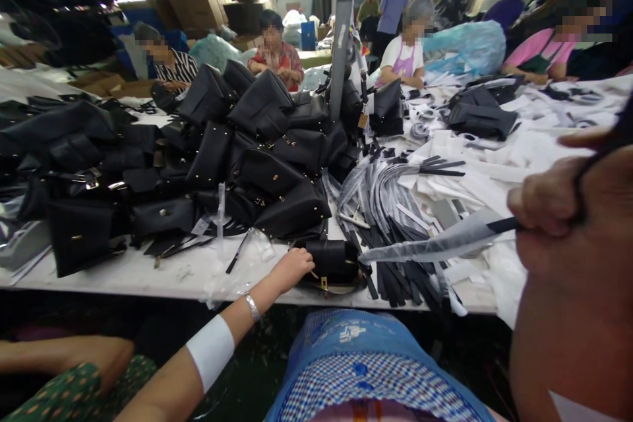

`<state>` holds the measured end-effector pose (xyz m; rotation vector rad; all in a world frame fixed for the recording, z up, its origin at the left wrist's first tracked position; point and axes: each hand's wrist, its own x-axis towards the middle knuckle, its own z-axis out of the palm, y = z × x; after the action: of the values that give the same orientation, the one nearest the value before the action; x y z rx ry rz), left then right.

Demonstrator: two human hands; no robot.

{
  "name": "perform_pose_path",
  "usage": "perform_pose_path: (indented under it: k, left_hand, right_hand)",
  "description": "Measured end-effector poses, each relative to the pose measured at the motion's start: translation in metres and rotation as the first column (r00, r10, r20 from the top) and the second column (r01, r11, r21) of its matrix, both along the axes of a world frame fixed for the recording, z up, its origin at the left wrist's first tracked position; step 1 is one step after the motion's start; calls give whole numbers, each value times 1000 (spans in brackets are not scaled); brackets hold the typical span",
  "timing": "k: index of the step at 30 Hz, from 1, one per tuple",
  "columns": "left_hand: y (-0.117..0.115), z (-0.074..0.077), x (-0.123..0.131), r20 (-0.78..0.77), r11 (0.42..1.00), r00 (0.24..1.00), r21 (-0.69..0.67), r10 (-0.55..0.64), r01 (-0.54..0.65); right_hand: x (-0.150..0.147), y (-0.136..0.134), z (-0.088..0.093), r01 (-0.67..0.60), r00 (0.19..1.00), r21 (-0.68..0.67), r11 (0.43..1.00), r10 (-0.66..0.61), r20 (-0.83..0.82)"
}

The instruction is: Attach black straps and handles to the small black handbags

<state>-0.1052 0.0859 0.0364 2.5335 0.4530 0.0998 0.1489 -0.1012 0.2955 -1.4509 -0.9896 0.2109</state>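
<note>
A small black handbag [339, 258] with a gold clasp lies at the table's front edge, in front of me. My left hand [297, 265] grips the left end of that bag with bent fingers. Raised close to the camera on the right, my right hand [548, 201] is closed round the dark end of a strap [425, 249]. Cloudy plastic film wraps most of this strap, which stretches taut from my fist down to the bag's right end. Beside the bag spreads a bundle of film-wrapped black straps [378, 201], their loose ends hanging toward the table edge.
A heap of black handbags [267, 165] covers the left and middle of the white table [198, 280]. A grey post [341, 59] rises behind it. White wrapping sheets [524, 145] lie to the right. Several co-workers sit across the table; another person's arm [64, 353] is at lower left.
</note>
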Motion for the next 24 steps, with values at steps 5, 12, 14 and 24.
perform_pose_path:
  k: [5, 12, 14, 24]
  left_hand:
    - [22, 24, 6, 194, 904, 900, -264, 391, -336]
    - [19, 30, -3, 161, 372, 589, -892, 792, -257]
    - [16, 33, -7, 175, 375, 552, -886, 815, -274]
    - [2, 38, -8, 238, 647, 712, -662, 660, -378]
  right_hand:
    - [-4, 24, -69, -79, 994, -196, 977, 63, -86]
    - [-38, 49, -194, -547, 830, -401, 735, 415, -372]
    - [-49, 53, -219, -604, 783, -387, 697, 428, -452]
    - [-105, 92, -232, -689, 400, -38, 723, 337, -852]
